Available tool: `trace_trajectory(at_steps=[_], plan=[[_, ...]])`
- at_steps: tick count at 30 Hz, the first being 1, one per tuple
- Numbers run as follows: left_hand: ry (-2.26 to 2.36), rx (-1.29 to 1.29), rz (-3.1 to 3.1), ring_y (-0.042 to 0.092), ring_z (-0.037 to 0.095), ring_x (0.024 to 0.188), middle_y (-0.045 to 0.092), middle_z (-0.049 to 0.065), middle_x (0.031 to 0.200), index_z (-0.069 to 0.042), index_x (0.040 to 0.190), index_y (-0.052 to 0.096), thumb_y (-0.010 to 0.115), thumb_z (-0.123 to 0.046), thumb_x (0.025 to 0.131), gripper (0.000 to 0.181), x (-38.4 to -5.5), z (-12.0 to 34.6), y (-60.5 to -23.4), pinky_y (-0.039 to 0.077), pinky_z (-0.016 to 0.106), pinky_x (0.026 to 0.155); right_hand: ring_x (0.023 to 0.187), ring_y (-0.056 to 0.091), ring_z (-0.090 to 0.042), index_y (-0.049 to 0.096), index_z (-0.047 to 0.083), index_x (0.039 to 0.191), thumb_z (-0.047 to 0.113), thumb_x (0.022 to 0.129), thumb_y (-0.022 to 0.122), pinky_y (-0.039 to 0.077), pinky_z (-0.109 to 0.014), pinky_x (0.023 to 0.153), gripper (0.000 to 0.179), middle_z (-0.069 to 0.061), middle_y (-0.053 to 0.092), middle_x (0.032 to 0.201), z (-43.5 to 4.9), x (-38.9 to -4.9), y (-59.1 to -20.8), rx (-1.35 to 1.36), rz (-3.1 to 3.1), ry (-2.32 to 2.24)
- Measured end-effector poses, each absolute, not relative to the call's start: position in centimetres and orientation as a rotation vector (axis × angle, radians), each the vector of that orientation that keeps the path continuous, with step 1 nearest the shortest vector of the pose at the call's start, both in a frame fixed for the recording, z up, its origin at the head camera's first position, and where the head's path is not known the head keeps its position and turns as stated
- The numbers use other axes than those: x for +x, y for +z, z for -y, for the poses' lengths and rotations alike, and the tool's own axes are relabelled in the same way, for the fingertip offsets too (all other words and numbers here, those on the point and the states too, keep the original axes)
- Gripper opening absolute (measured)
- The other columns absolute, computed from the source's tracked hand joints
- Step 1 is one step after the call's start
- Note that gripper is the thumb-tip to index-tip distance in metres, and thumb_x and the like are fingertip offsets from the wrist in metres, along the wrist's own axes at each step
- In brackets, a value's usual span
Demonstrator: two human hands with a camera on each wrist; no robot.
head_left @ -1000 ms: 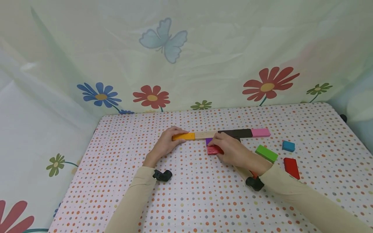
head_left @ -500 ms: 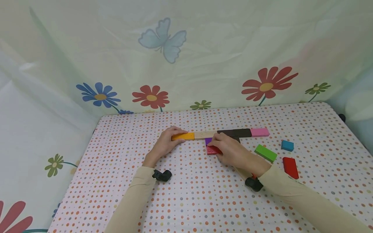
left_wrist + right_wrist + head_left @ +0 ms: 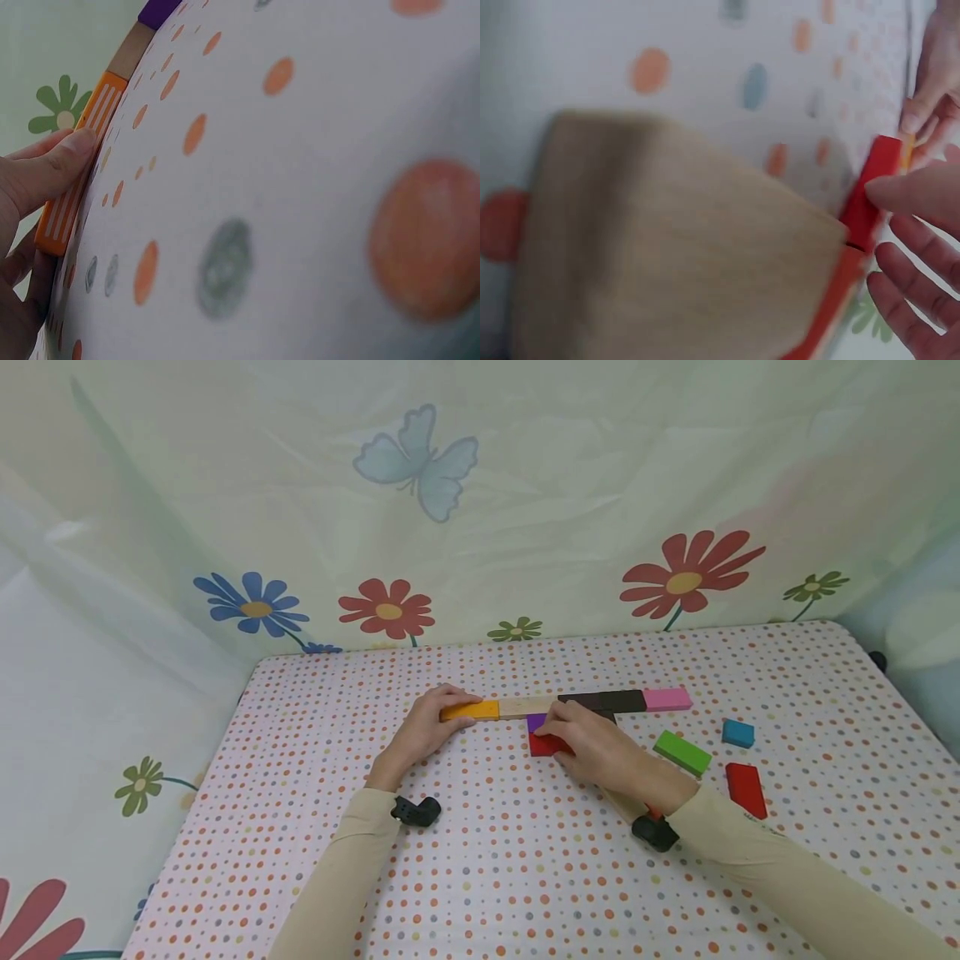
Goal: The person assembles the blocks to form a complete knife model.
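My left hand [image 3: 422, 728] grips the left end of an orange block [image 3: 482, 711], thumb on its near side and fingers on the far side. In the left wrist view, pale stripes run along this orange block [image 3: 84, 161]. A plain wooden block [image 3: 527, 707], dark blocks [image 3: 603, 702] and a pink block [image 3: 668, 699] continue the row to the right. Below the row sits a purple block [image 3: 536, 722], with a red block [image 3: 546, 745] against it. My right hand [image 3: 600, 747] pinches that red block and hides part of it; the thumb presses the red block [image 3: 870, 195] in the right wrist view.
A green block [image 3: 682, 753], a blue block [image 3: 738, 733] and a red piece with a slanted corner [image 3: 746, 790] lie to the right. Under my right forearm, a large wooden piece [image 3: 690, 240] and an orange-red piece [image 3: 832, 296] stand close to the wrist.
Both hands stay in place on their blocks. The shine on the top of the red block has gone, and the whole head view has shifted very slightly.
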State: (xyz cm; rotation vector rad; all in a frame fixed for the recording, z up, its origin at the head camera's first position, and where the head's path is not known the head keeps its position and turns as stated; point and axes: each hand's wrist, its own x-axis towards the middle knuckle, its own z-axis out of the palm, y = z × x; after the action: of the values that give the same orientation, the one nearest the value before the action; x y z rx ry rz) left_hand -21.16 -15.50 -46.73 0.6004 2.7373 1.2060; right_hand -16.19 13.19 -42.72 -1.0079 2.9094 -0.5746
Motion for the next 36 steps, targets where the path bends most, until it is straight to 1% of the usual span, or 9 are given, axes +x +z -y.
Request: trace_trajectory(at_steps=[8,15,21,23,27,28,29,32,36], plan=[[1.207,0.608,-2.747,0.060,0.026,0.121,0.067,0.007,0.127,-0.013,0.130,0.075,0.077,-0.013,0.096,0.034,-21.1,15.5,-46.7,0.048,0.042,0.109,0.095,0.059,-0.026,0.076,0.002,0.116,0.000,0.092,0.076,0.056,-0.034,0.075,0.024,-0.011,0.063,0.111,-15.3,-15.9,-39.4,-0.898,-2.855,-0.792],[1.201,0.598,-2.743,0.060,0.025,0.121,0.067,0.005,0.127,-0.014,0.130,0.075,0.077,-0.013,0.096,0.035,-21.2,15.6,-46.9,0.049,0.041,0.108,0.087,0.057,-0.020,0.074,0.002,0.119,0.002,0.094,0.075,0.053,-0.025,0.063,0.025,-0.012,0.064,0.112,-18.0,-15.2,-37.3,-0.835,-2.780,-0.809],[1.209,0.596,-2.739,0.059,0.026,0.120,0.067,0.006,0.126,-0.013,0.129,0.076,0.078,-0.013,0.095,0.034,-21.2,15.5,-46.7,0.049,0.041,0.109,0.088,0.060,-0.020,0.076,0.005,0.113,0.006,0.091,0.081,0.057,-0.026,0.067,0.022,-0.007,0.065,0.105,-19.6,-14.1,-38.2,-0.845,-2.767,-0.785],[1.210,0.599,-2.737,0.059,0.026,0.120,0.067,0.006,0.126,-0.012,0.129,0.076,0.078,-0.012,0.095,0.034,-21.2,15.5,-46.7,0.049,0.041,0.108,0.094,0.064,-0.025,0.076,0.007,0.113,0.006,0.090,0.082,0.060,-0.031,0.072,0.023,-0.007,0.066,0.108,-19.9,-13.6,-39.1,-0.857,-2.749,-0.774],[1.216,0.606,-2.733,0.060,0.026,0.120,0.067,0.007,0.126,-0.012,0.129,0.076,0.078,-0.012,0.095,0.034,-21.1,15.4,-46.6,0.049,0.042,0.108,0.096,0.065,-0.023,0.076,0.009,0.114,0.010,0.090,0.082,0.060,-0.035,0.075,0.025,-0.002,0.067,0.109,-20.3,-12.5,-40.8,-0.895,-2.718,-0.778],[1.214,0.606,-2.733,0.060,0.026,0.120,0.067,0.007,0.126,-0.012,0.130,0.075,0.077,-0.012,0.095,0.034,-21.1,15.4,-46.6,0.049,0.042,0.108,0.097,0.065,-0.021,0.076,0.010,0.116,0.012,0.090,0.083,0.060,-0.035,0.077,0.027,-0.001,0.067,0.111,-20.3,-12.3,-41.1,-0.895,-2.714,-0.775],[1.212,0.605,-2.733,0.059,0.026,0.120,0.067,0.007,0.127,-0.012,0.130,0.075,0.077,-0.012,0.096,0.034,-21.2,15.4,-46.7,0.049,0.042,0.108,0.093,0.062,-0.015,0.076,0.011,0.116,0.013,0.090,0.084,0.058,-0.032,0.076,0.028,0.002,0.066,0.109,-20.3,-12.0,-41.4,-0.894,-2.711,-0.776],[1.202,0.600,-2.736,0.059,0.026,0.121,0.067,0.007,0.127,-0.013,0.130,0.075,0.077,-0.012,0.096,0.034,-21.2,15.4,-46.7,0.049,0.041,0.108,0.092,0.057,-0.013,0.074,0.014,0.119,0.017,0.087,0.087,0.056,-0.032,0.076,0.035,0.004,0.061,0.111,-20.2,-11.5,-41.9,-0.868,-2.723,-0.756],[1.201,0.597,-2.742,0.060,0.026,0.120,0.067,0.006,0.127,-0.013,0.130,0.075,0.077,-0.012,0.096,0.034,-21.2,15.5,-46.8,0.049,0.041,0.108,0.098,0.058,-0.019,0.072,0.016,0.123,0.014,0.084,0.089,0.058,-0.042,0.082,0.043,-0.001,0.058,0.115,-20.1,-11.0,-42.6,-0.837,-2.759,-0.776]])
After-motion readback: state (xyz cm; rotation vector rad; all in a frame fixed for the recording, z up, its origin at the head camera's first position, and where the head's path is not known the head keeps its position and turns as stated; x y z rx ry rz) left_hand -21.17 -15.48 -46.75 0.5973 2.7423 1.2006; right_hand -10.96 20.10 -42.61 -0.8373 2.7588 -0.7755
